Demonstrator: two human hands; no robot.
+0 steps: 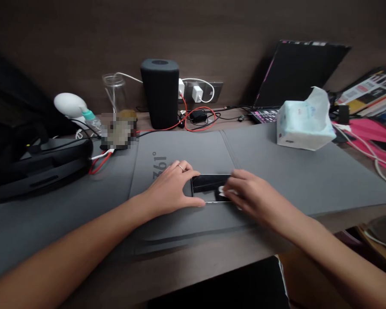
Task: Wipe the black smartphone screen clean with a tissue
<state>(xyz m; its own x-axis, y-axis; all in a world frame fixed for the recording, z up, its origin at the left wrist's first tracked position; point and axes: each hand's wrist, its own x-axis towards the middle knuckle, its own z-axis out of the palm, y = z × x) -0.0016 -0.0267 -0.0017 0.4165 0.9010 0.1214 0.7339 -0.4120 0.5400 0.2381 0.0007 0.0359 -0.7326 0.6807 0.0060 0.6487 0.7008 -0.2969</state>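
Note:
A black phone lies flat, screen up, on a grey desk mat. My left hand grips the phone's left end between thumb and fingers, a ring on one finger. My right hand rests on the phone's right part, its fingers closed on a small white wipe or tissue piece pressed against the screen.
A pack of tissues stands at the back right of the mat, a laptop behind it. A black cylindrical speaker, chargers, red and white cables, a glass jar and a black bag line the back and left.

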